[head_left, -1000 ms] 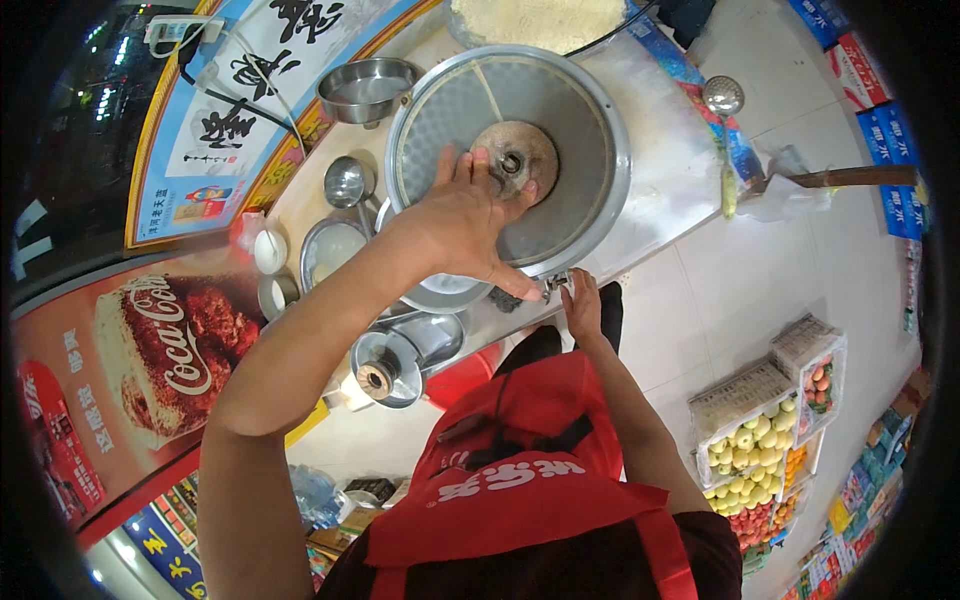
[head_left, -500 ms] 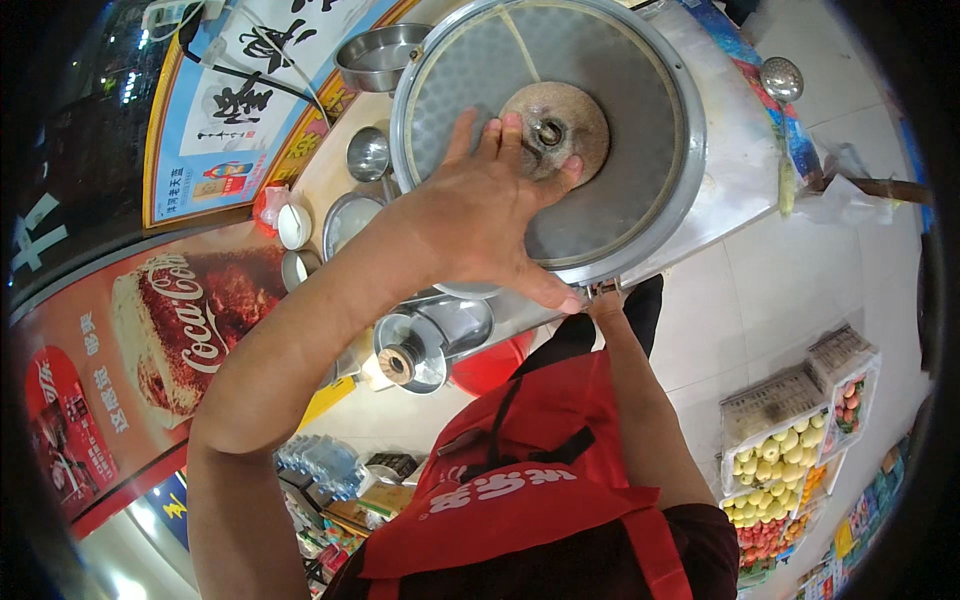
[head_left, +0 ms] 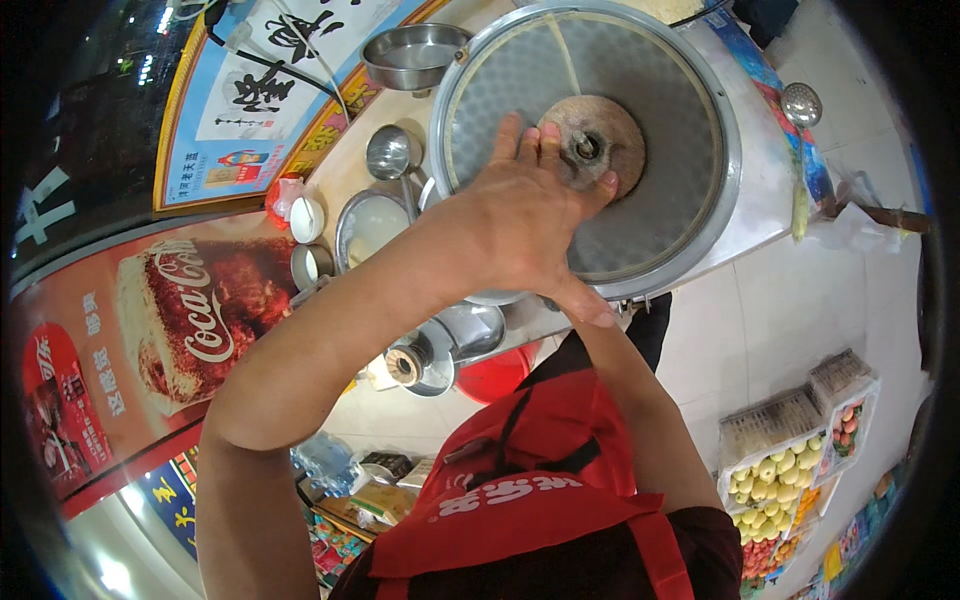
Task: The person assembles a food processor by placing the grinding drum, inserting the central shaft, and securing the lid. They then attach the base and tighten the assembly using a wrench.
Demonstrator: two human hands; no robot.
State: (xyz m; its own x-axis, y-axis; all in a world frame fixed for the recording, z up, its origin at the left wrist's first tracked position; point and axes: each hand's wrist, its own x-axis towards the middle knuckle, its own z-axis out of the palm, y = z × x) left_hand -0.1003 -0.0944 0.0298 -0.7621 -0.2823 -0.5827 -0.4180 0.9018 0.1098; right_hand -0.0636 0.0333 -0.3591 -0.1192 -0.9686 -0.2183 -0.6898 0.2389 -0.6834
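Note:
My left hand [head_left: 535,215] is spread flat over the mouth of a deep, round grey metal vessel [head_left: 725,180]. Its fingers are apart, with nothing in them, and point toward a speckled brown disc [head_left: 625,150] with a small central opening, down inside. The left thumb stretches back over the near rim. My right forearm [head_left: 635,390] reaches up to that rim beside a small metal fitting [head_left: 632,306]. The left thumb and palm cover the right hand's fingers, so what they touch is hidden.
Left of the vessel sit a steel basin [head_left: 410,60], a ladle [head_left: 392,153] and a pan of pale liquid [head_left: 370,230]. A perforated skimmer [head_left: 802,105] lies at the counter's right end. Below are a red bucket [head_left: 497,373] and, across the floor, fruit boxes [head_left: 775,480].
The vessel and counter have shifted rightward in the view. My left hand keeps its spread over the opening. The right hand, partly seen at the rim fitting before, is now covered.

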